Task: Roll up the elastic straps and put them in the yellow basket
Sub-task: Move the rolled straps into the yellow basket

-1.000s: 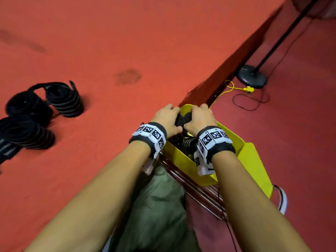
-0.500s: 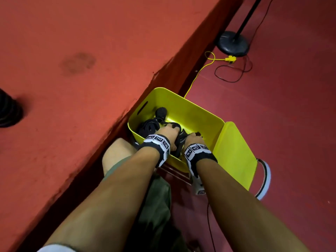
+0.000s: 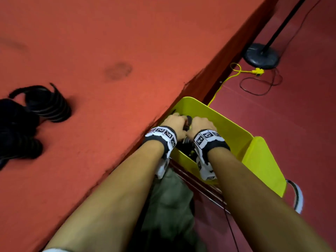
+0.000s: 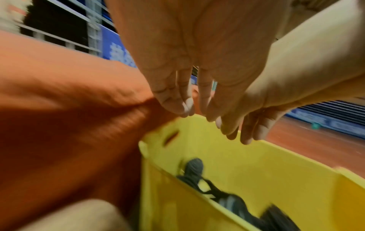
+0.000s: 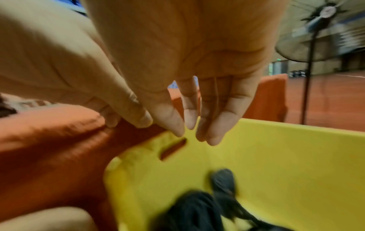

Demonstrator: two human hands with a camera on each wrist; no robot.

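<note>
The yellow basket (image 3: 231,124) stands on the floor against the edge of the red mat (image 3: 127,33). Dark rolled straps (image 4: 193,168) (image 5: 223,179) lie inside it. My left hand (image 3: 173,122) and right hand (image 3: 202,124) hover side by side over the basket's near left corner. Both wrist views show relaxed fingers (image 4: 177,103) (image 5: 189,118) pointing down with nothing held. A black roll (image 3: 188,120) in the basket shows between the hands. Several more black rolled straps (image 3: 47,104) lie on the mat at the far left.
A yellow lid (image 3: 261,164) hangs off the basket's right side. The fan stand's round base (image 3: 260,56) and pole, with a yellow cable (image 3: 234,73) and a black cable, sit on the floor beyond. A knee in green trousers (image 3: 169,206) is below my arms.
Both hands, which gripped a roll low in the basket, have let go and risen above its rim. The head view swung left, bringing the straps on the mat into sight.
</note>
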